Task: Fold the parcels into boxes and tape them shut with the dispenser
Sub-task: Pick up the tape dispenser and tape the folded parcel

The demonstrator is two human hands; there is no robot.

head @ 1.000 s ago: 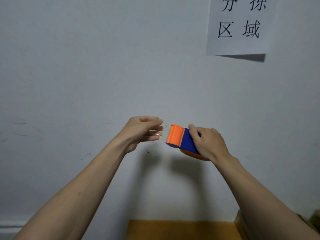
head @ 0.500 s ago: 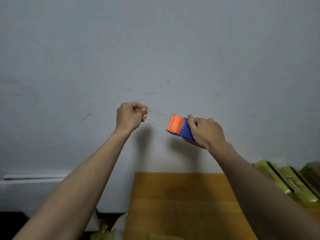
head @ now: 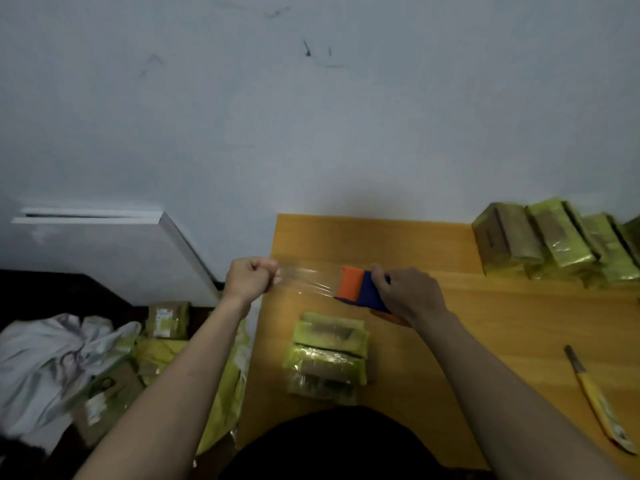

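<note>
The dispenser [head: 360, 289], orange nose and blue body, is held in the air over the far part of the table [head: 485, 323], the right hand [head: 408, 294] curled round its blue body. A clear tape [head: 306, 280] strip runs from the nose toward nine o'clock to the left hand [head: 251, 278], whose fist pinches the end. Against half a second ago the strip is longer and the hands are farther apart (the view has also dropped, so far more tabletop shows). A parcel [head: 327, 355] in yellow-green wrap now lies on the table at six o'clock from the dispenser. More parcels [head: 554, 240] are stacked at two o'clock against the wall [head: 242, 116]. A yellow-handled knife [head: 595, 396] lies at four o'clock. Off the table, at eight o'clock, labelled boxes [head: 166, 318] and a white sheet [head: 52, 355] lie on the floor; their labels are too blurred to read.
</note>
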